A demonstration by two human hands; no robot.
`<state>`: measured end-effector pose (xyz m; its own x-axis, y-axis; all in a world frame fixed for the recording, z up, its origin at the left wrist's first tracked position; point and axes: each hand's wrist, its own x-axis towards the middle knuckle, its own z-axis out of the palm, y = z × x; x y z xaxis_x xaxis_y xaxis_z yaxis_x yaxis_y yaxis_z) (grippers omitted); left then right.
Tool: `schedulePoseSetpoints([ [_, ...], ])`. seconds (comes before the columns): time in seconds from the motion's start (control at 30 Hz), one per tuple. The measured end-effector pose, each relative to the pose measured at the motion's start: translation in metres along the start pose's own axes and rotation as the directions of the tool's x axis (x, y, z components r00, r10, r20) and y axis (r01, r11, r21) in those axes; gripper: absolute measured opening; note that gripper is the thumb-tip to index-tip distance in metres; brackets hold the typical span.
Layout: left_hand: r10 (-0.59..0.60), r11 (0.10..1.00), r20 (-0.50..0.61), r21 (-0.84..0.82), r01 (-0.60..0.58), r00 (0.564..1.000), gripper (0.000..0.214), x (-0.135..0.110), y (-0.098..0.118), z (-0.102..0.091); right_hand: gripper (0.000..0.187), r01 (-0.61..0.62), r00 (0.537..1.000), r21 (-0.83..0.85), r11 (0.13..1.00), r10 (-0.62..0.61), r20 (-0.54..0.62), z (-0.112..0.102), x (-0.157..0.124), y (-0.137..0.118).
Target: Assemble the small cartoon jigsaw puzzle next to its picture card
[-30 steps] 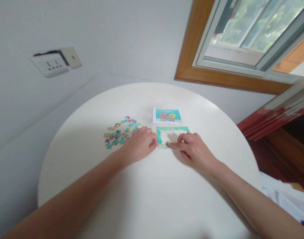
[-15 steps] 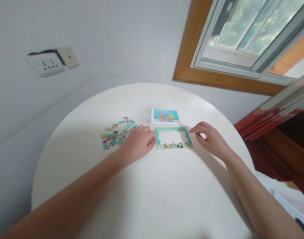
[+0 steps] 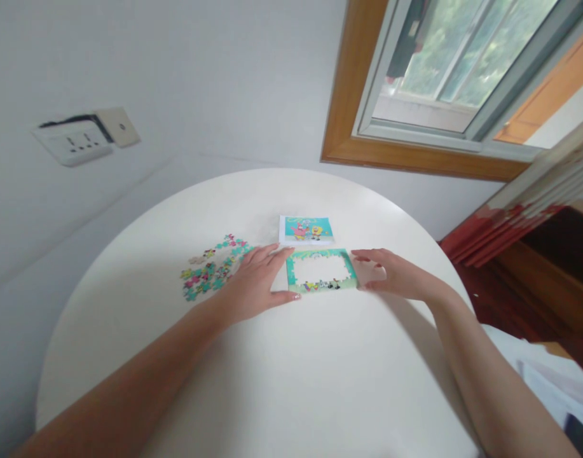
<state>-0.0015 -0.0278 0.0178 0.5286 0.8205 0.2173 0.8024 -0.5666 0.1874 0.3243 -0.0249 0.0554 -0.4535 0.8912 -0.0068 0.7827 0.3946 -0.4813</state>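
A rectangular jigsaw puzzle border (image 3: 323, 287), green with small cartoon figures along its lower side, lies flat around a white middle. My left hand (image 3: 257, 280) is at its left edge, thumb and fingers spread apart. At the right edge is my right hand (image 3: 391, 273), fingers and thumb apart along that side. Whether either hand presses on the border I cannot tell. Loose puzzle pieces (image 3: 208, 272) lie in a heap to the left, partly hidden behind my left hand. Just beyond the border rests a picture card (image 3: 306, 229) with a pink and a yellow cartoon figure.
Everything lies on a round white table (image 3: 272, 375) against a pale wall. A wall socket (image 3: 76, 141) is at the left, a wood-framed window (image 3: 336, 137) at the upper right. Beside it hangs a red and white curtain (image 3: 501, 222). White papers (image 3: 548, 375) are at the lower right.
My left hand has opened from curled fingers to a spread beside the border's left edge. My right hand's fingers have come along the right edge. The camera view has shifted slightly.
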Motion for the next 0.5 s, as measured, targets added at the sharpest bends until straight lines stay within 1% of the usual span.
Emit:
schedulePoseSetpoints([
  [0.1,0.003,1.000,0.011,0.011,-0.003,1.000,0.085,0.000,-0.005,0.002,0.061,0.048,0.999,0.028,0.998,-0.047,-0.021,0.002,0.001,-0.003],
  [0.23,-0.001,1.000,0.021,0.024,0.001,1.000,0.082,0.000,-0.009,0.003,0.054,0.115,0.993,0.115,0.987,-0.111,-0.045,0.008,0.004,-0.003],
  [0.4,-0.012,0.999,0.042,0.035,0.011,0.999,0.079,0.000,-0.009,0.001,0.052,0.128,0.991,0.171,0.977,-0.119,-0.064,0.011,0.006,0.001],
  [0.5,-0.028,0.999,0.054,0.036,0.026,0.998,0.080,0.000,-0.008,0.000,0.057,0.122,0.992,0.208,0.970,-0.112,-0.061,0.014,0.006,0.005],
])
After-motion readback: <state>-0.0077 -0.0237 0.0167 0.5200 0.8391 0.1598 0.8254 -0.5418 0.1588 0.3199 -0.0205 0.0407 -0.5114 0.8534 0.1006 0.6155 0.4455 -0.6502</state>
